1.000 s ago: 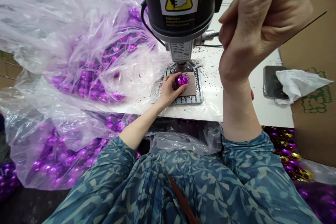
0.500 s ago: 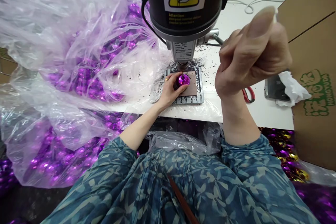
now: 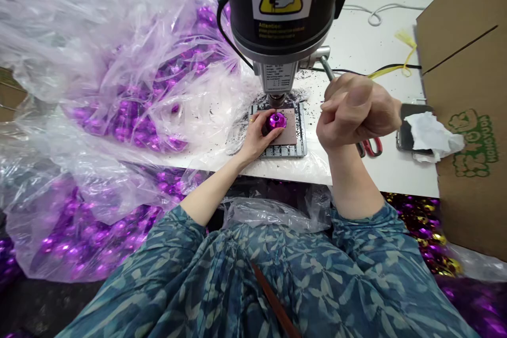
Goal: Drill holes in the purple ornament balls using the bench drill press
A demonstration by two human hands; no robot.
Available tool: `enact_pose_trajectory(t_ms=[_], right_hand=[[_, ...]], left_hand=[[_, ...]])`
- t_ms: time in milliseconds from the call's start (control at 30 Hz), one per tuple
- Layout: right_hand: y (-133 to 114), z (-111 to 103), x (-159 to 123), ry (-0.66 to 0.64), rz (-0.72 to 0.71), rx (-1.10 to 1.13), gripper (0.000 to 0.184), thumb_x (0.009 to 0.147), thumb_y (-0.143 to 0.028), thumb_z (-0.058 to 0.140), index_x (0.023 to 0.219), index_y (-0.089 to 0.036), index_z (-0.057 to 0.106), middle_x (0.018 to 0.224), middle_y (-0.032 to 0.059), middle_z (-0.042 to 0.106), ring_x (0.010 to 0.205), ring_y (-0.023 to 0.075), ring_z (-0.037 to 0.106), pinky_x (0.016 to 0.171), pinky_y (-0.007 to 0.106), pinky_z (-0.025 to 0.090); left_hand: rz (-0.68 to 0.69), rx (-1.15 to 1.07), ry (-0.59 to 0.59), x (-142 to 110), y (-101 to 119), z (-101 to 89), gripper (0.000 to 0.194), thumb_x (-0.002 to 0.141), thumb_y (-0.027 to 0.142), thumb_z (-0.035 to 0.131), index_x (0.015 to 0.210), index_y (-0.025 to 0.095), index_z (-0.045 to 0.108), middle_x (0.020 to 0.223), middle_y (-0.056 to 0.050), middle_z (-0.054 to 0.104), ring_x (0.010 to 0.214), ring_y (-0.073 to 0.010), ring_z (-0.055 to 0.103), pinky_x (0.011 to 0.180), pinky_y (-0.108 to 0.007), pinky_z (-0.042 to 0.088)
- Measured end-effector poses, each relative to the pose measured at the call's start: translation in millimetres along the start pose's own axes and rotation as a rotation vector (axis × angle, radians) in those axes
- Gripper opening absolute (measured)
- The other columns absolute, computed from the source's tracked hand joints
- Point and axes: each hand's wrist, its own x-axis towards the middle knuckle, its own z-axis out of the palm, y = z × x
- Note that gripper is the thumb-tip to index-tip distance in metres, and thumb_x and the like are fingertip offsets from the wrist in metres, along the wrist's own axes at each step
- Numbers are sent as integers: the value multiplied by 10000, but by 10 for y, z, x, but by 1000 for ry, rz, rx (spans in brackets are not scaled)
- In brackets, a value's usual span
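Between the thumb and fingers of my left hand [image 3: 255, 132] is a shiny purple faceted ball [image 3: 276, 122], dark at its top. It rests on a brown board [image 3: 291, 129] over the slotted metal base [image 3: 300, 151] of a drill press [image 3: 283, 37]. The press's lower end, by its chuck [image 3: 276, 99], is just above and behind the ball; I cannot make out the bit. Right of the press, my right hand [image 3: 358, 111] is closed around the feed lever [image 3: 326, 67], whose end is hidden in the fist.
Clear plastic bags [image 3: 130, 79] of purple balls cover the left side. Dark shavings lie around the base. To the right are red-handled scissors [image 3: 373, 147], a phone [image 3: 404, 127] under crumpled tissue [image 3: 431, 134], a yellow ribbon [image 3: 407, 55] and a cardboard box [image 3: 467, 90].
My right hand has swung the lever down and inward, uncovering the scissors and yellow ribbon. My left hand and the purple ball have stayed in place on the board.
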Motion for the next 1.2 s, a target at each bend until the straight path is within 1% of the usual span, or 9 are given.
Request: enact_pose_trajectory(t_ms=[300,433,567,667,800,933,1033,1100,1200], right_hand=[[-18,-89,-95,-61,56,92,492,1087,-378,472,647,-176,558,504,-23,337,473,23,362,522,254,358],[-252,118,364,-12,240,33,587,1054,-504,540,604,-131,488,502,-43,293,442,-50,342,495,182,244],[-272,351,896,-175,501,17,782,678,-892,517,575,-118,548,496,-53,438,430,-56,390,528,162,310],[-196,406,1048,-248,566,49,809,539,-934,502,530,-126,535,485,-48,482,427,-49,399,535,176,299],[-135,409,1023,-209,575,74,754,546,-889,555,549,-138,492,475,-66,457,460,-47,457,565,172,323],[-90,421,983,-109,542,116,703,583,-840,630,600,-156,469,490,-62,469,492,-10,524,572,186,368],[-69,411,962,-92,504,106,666,677,-803,664,623,-155,523,528,-60,497,515,-18,510,629,188,425],[-70,399,947,-108,506,83,651,721,-787,666,623,-152,556,542,-50,481,543,-16,520,677,195,456],[-92,397,932,-92,511,57,673,715,-804,651,591,-149,562,525,-28,395,561,7,533,688,219,447]], left_hand=[[-51,-49,-13,8,44,-3,694,993,735,756,1496,264,669,1495,-157,720,1477,-341,617,1281,-517,499],[-79,-76,28,20,62,43,620,985,618,831,1461,258,667,1451,-144,739,1435,-328,651,1246,-505,527],[-116,-50,202,-124,171,50,595,948,513,894,1401,217,647,1303,-137,762,1232,-299,743,1100,-475,613],[104,52,235,-470,353,13,493,978,509,866,1345,242,673,1202,-94,774,1127,-262,762,1023,-452,638],[623,153,-93,-1103,595,47,441,1057,554,764,1398,278,719,1194,-94,792,1015,-226,765,870,-374,649],[742,232,-317,-1372,545,108,457,1053,541,775,1408,256,748,1288,-152,798,1058,-242,763,885,-371,647],[583,141,-166,-1075,293,-87,230,1118,301,645,1310,255,762,1144,-84,830,1026,-218,770,878,-375,652],[275,208,-30,-684,88,-393,317,1058,101,531,1207,245,771,1047,-62,829,1002,-226,772,898,-405,650],[-218,446,37,-40,-193,-999,352,928,23,513,1074,203,778,1031,-106,825,1014,-282,767,952,-435,615]])
